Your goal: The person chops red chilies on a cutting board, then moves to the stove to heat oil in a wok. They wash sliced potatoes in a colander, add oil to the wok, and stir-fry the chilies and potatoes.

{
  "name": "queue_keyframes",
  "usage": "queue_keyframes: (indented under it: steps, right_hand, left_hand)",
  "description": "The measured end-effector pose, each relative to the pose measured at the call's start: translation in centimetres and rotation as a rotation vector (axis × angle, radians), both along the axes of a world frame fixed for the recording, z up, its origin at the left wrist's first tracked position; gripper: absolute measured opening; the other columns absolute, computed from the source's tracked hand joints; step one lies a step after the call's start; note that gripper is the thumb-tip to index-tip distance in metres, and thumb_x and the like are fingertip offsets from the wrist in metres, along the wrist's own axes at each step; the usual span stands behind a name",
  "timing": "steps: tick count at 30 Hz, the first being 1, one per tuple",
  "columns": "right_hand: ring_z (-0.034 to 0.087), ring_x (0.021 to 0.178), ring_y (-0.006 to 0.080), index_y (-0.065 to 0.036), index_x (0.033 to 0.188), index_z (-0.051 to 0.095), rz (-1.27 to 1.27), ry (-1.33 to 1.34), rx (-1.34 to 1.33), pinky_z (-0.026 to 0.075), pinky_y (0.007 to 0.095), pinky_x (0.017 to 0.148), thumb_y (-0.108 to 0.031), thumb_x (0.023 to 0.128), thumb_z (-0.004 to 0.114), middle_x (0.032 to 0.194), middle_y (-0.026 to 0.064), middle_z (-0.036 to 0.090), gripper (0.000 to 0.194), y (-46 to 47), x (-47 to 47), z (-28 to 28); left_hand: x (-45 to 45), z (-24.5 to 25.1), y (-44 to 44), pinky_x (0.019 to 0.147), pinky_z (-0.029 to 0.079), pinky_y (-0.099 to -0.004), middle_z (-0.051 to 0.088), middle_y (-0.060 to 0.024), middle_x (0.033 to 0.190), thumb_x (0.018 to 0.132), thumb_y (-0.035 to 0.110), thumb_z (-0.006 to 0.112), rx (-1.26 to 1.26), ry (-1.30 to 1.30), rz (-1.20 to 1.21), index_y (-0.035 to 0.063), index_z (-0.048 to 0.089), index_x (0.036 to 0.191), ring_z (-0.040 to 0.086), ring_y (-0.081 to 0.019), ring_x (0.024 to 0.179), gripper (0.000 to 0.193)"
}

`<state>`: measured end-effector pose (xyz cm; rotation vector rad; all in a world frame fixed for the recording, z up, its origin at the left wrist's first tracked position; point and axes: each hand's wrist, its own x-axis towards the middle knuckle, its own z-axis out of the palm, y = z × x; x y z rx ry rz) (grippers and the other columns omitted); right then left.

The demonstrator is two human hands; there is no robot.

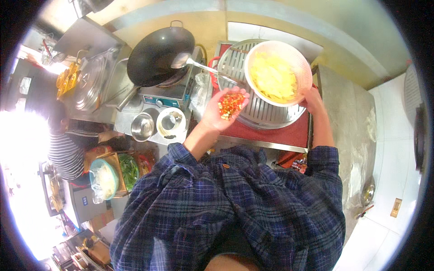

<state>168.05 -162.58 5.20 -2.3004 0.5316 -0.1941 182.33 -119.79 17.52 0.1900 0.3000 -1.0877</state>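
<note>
My left hand (216, 115), palm up and cupped, carries a heap of chopped red chillies (231, 104) mixed with pale bits. With my right hand (311, 99) I grip the rim of a pale pink plastic colander (302, 69), whose lower side my fingers partly go behind. Yellow slices (273, 76), perhaps potato, fill its middle. The colander is over a round slotted metal steamer lid or rack (261, 117) with a red handle. A long-handled ladle (203, 65) reaches from the black wok (152, 56) towards that slotted metal.
The wok rests on a gas stove (166, 96) at the left. Before it stand a steel bowl (142, 127) and a white container (171, 123). A red-topped table (271, 135) bears the slotted metal. Far left is a person in a striped top (66, 155), near a teal basin (103, 179).
</note>
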Motion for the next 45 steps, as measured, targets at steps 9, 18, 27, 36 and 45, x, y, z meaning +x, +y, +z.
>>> queue_keyframes:
  steps: [9,18,27,36,45]
  right_hand:
    - [0.069,0.082,0.0214,0.001,0.117,0.061,-0.224,-0.288,0.323,0.056,0.0344,0.061,-0.012,0.083,0.062,0.094,0.0129,0.070,0.036,7.1,-0.7,5.0]
    - [0.070,0.087,0.0262,0.010,0.123,0.055,-0.624,-0.379,0.920,0.059,0.0330,0.061,-0.003,0.085,0.055,0.109,0.0188,0.067,0.040,13.0,2.4,10.9]
    - [0.070,0.077,0.0267,0.015,0.117,0.055,-0.625,-0.302,0.791,0.058,0.0345,0.057,0.001,0.084,0.052,0.100,0.0204,0.067,0.036,13.9,3.1,15.2]
    - [0.070,0.072,0.0286,0.017,0.106,0.059,-0.596,-0.349,0.638,0.059,0.0376,0.056,-0.005,0.084,0.053,0.094,0.0228,0.067,0.031,10.7,2.3,13.5]
    - [0.069,0.073,0.0282,0.012,0.104,0.062,-0.586,-0.281,0.760,0.057,0.0374,0.057,-0.011,0.090,0.055,0.088,0.0184,0.068,0.027,9.2,1.7,12.5]
  left_hand:
    - [1.2,-0.8,0.3,0.103,0.047,-0.0521,0.060,-0.0228,0.122,0.100,0.021,0.047,-0.024,0.047,0.050,-0.0029,0.056,0.111,0.055,-0.0399,0.119,0.028]
    - [1.6,-0.7,-0.1,0.107,0.044,-0.0484,0.060,-0.0248,0.125,0.097,0.014,0.050,-0.004,0.026,0.065,-0.0032,0.057,0.118,0.054,-0.0401,0.122,0.028]
    - [2.8,0.6,-0.1,0.106,0.045,-0.0490,0.059,-0.0250,0.123,0.102,0.021,0.042,-0.054,-0.035,0.056,-0.0060,0.056,0.112,0.053,-0.0396,0.122,0.032]
    - [2.1,-0.2,-0.7,0.106,0.046,-0.0479,0.059,-0.0229,0.123,0.101,0.021,0.045,-0.050,-0.028,0.061,-0.0038,0.056,0.111,0.054,-0.0383,0.122,0.029]
    - [2.7,-1.1,-0.5,0.105,0.046,-0.0485,0.060,-0.0214,0.122,0.101,0.021,0.044,-0.099,-0.015,0.072,-0.0028,0.057,0.110,0.055,-0.0377,0.121,0.029]
